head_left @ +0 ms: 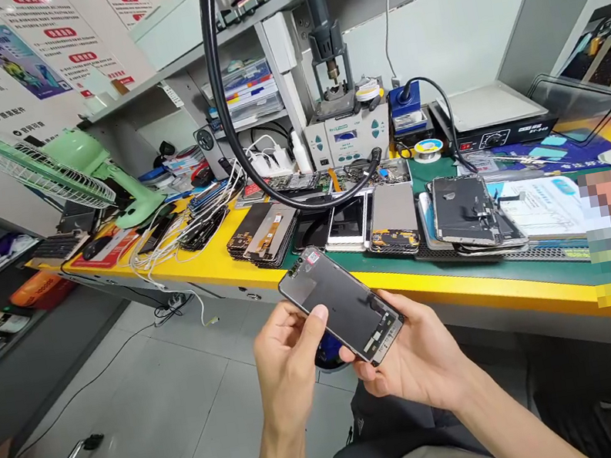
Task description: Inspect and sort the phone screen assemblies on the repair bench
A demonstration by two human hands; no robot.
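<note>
A dark phone screen assembly (pixel 341 303) is held tilted in front of the bench edge, its back with a flex cable and connectors facing up. My left hand (pixel 289 341) grips its left side, the thumb lying on the back surface. Around the lower right corner, my right hand (pixel 413 351) is closed with fingers underneath. Beyond it on the bench lie a stack of screens (pixel 263 234), a white-framed phone panel (pixel 347 222), a grey panel stack (pixel 391 218) and another pile of black screen parts (pixel 463 210).
A black hose (pixel 216 80) loops down over the bench (pixel 454 278). Behind stand a soldering station (pixel 346 138) and a flat black-based device (pixel 499 122). White cables (pixel 156 266) and a green fan (pixel 96 170) are at the left.
</note>
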